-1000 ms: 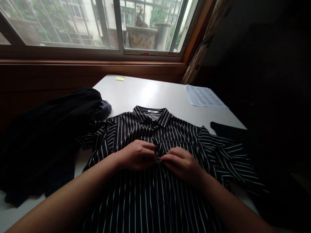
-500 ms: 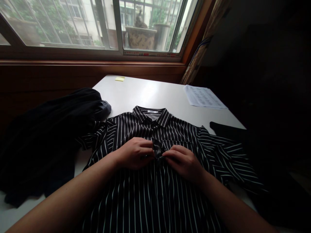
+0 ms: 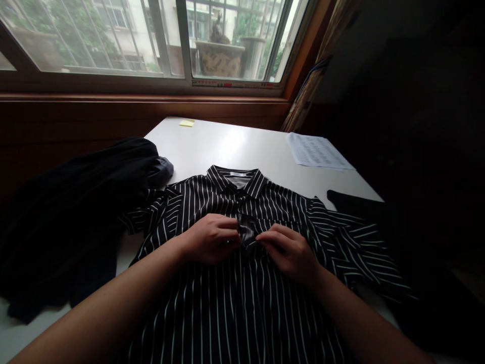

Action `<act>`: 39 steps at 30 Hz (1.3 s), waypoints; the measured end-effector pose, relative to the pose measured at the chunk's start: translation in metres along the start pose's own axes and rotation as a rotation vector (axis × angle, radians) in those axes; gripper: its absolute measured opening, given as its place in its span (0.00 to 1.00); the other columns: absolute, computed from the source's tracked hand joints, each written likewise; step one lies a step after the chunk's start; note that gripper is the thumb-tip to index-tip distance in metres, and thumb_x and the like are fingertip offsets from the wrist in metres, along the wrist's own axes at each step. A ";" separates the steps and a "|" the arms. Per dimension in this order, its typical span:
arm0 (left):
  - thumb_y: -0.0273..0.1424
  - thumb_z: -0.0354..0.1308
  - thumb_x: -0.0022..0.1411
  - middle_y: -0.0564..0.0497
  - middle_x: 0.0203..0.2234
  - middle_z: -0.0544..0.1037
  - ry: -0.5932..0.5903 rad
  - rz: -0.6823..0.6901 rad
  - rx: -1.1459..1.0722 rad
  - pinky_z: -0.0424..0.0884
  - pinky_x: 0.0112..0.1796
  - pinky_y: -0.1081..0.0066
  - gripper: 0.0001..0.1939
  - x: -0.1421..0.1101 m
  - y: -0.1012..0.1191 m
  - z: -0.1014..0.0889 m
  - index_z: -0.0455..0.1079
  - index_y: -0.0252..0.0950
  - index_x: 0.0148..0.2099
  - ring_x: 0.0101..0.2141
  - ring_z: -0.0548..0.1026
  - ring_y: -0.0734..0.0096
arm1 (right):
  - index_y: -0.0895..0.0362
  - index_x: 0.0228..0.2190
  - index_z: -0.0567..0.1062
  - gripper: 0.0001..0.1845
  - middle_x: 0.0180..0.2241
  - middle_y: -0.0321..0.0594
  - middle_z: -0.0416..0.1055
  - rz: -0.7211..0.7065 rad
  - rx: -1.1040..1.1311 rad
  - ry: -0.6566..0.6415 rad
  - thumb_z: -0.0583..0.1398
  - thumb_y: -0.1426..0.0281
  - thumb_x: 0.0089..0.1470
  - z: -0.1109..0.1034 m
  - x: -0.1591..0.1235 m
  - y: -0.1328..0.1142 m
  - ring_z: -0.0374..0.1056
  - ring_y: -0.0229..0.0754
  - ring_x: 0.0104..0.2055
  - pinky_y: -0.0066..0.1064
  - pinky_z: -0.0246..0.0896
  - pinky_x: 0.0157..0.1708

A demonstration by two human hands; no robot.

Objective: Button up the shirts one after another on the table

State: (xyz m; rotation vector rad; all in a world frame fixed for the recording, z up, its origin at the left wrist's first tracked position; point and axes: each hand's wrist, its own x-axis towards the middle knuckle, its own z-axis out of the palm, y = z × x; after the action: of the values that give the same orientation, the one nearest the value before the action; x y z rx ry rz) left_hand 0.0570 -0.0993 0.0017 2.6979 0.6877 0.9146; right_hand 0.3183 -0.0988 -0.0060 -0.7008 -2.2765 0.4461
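A black shirt with white stripes (image 3: 227, 308) lies face up on the white table (image 3: 223, 141), its collar toward the window and its short sleeves spread to both sides. At the chest, my left hand (image 3: 214, 238) is closed on one edge of the front opening. Opposite it, my right hand (image 3: 288, 248) pinches the other edge between thumb and fingers. The front gapes between the two hands, and the inside of the cloth shows there. Any button under my fingers is too small or hidden to make out.
Dark clothing (image 3: 76, 212) is heaped at the left. Printed sheets of paper (image 3: 318, 150) lie at the back right, and a yellow sticky note (image 3: 187, 123) at the far edge. A dark strap-like thing (image 3: 352, 203) lies by the right sleeve. A window (image 3: 151, 45) stands behind.
My right hand has shifted slightly to the right, and the gap in the shirt front has widened. My left hand stays nearly in place.
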 end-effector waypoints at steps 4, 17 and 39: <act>0.29 0.54 0.66 0.48 0.31 0.75 0.003 0.001 0.000 0.65 0.30 0.69 0.07 0.000 0.000 0.000 0.72 0.36 0.37 0.29 0.71 0.70 | 0.56 0.42 0.77 0.09 0.33 0.41 0.72 0.008 0.022 0.005 0.59 0.77 0.61 -0.001 0.000 -0.001 0.69 0.40 0.33 0.33 0.67 0.34; 0.29 0.54 0.66 0.49 0.31 0.75 0.004 -0.001 -0.015 0.64 0.30 0.68 0.06 0.000 0.000 0.000 0.72 0.36 0.37 0.29 0.71 0.70 | 0.54 0.43 0.76 0.11 0.33 0.40 0.71 0.023 0.033 0.024 0.60 0.78 0.60 -0.001 0.000 -0.002 0.69 0.41 0.33 0.33 0.68 0.33; 0.27 0.54 0.64 0.50 0.29 0.71 0.047 -0.059 -0.064 0.61 0.27 0.70 0.05 -0.001 -0.003 -0.004 0.70 0.35 0.36 0.27 0.66 0.73 | 0.53 0.38 0.75 0.07 0.33 0.37 0.71 0.183 0.026 0.205 0.60 0.76 0.61 -0.009 0.002 0.002 0.69 0.40 0.35 0.33 0.66 0.37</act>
State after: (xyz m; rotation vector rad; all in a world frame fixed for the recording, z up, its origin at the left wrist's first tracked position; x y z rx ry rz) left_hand 0.0529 -0.0972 0.0037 2.5939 0.7301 0.9721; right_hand 0.3236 -0.0947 0.0002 -0.9032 -2.0207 0.4667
